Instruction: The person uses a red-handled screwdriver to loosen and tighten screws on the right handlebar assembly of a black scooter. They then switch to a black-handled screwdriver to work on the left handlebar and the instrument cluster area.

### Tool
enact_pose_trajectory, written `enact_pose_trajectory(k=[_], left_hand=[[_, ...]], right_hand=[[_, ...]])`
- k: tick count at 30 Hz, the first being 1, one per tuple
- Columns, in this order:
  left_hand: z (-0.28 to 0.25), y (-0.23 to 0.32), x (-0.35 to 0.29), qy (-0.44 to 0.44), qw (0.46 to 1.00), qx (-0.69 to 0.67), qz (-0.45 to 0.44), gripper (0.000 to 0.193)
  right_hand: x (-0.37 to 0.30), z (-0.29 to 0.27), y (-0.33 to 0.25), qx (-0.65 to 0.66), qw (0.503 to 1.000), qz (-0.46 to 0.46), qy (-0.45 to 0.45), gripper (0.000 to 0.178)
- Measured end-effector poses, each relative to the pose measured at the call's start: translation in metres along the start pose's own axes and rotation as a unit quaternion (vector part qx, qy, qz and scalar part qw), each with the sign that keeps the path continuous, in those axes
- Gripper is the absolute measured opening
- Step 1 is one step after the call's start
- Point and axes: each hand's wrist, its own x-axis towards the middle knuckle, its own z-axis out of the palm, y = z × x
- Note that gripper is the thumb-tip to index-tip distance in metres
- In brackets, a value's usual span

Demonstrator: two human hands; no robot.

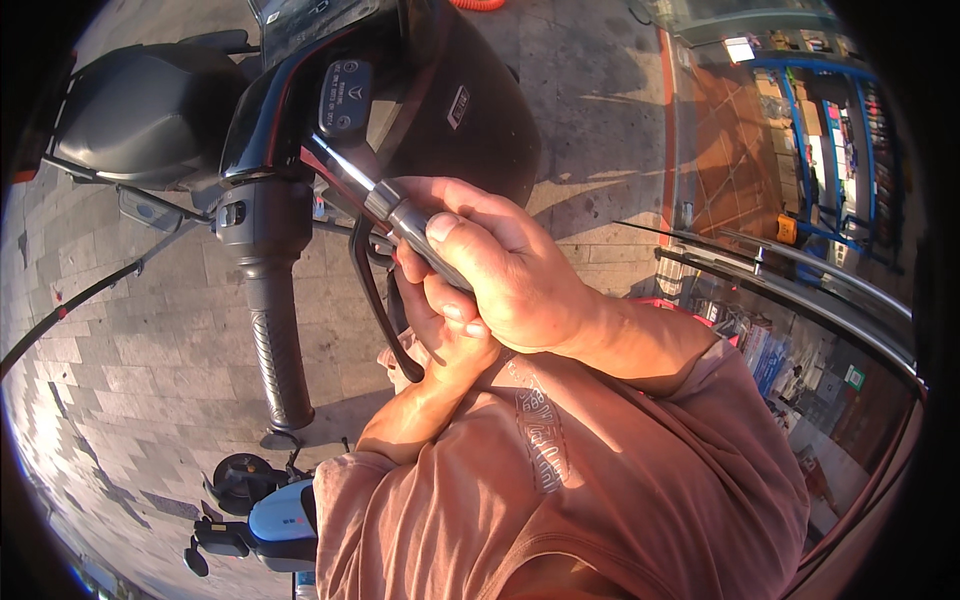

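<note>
A slim screwdriver with a ribbed dark-grey handle and a bright metal shaft was gripped in the right hand, its fingers curled around the handle and its thumb laid along the top. The handle's rear end was hidden inside that fist. The left hand was held just beneath and partly covered by the right; where the fingers of the two overlapped, they could not be told apart with certainty, and whether the left was spread or closed on anything could not be told. The shaft was pointed up and to the left, its tip brought to the lower edge of a black rectangular reservoir cap with rounded corners and pale lettering; whether the cap was touched could not be made out. Below the tool, a curved black metal brake lever was partly covered by the hands near its pivot, while a ribbed black rubber handlebar grip was left in plain view. The large dark plastic front panel was cut off by the upper edge. At lower left, a light-blue and black scooter was partly hidden by a dusty-pink cloth shirt. At right, goods on blue metal-framed shelves were too small to be identified.
</note>
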Motion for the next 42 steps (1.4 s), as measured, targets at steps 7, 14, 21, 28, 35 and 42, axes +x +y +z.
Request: enact_pose_trajectory(k=[7, 14, 21, 28, 35, 42], left_hand=[[0.003, 0.006, 0.008, -0.045, 0.996, 0.058, 0.042, 0.062], [0.024, 0.015, 0.001, 0.03, 0.998, 0.045, 0.028, 0.043], [0.022, 0.006, 0.01, 0.069, 0.981, 0.14, 0.116, 0.049], [0.017, 0.007, -0.001, 0.006, 0.998, 0.059, 0.025, 0.057], [0.02, 0.012, 0.002, -0.007, 0.998, 0.054, 0.028, 0.051], [0.033, 0.008, -0.034, -0.054, 0.995, 0.058, -0.06, 0.049]], right_hand=[[-0.006, -0.005, 0.006, -0.061, 0.997, -0.054, -0.012, 0.043], [0.007, -0.027, -0.036, -0.377, 0.898, -0.221, -0.051, 0.037], [-0.002, -0.038, -0.002, -0.376, 0.905, -0.192, -0.053, 0.039], [0.017, -0.053, 0.006, -0.347, 0.919, -0.186, -0.036, 0.031], [0.028, -0.049, 0.015, -0.332, 0.918, -0.216, -0.02, 0.029], [-0.012, -0.069, 0.013, -0.311, 0.927, -0.208, -0.02, 0.021]])
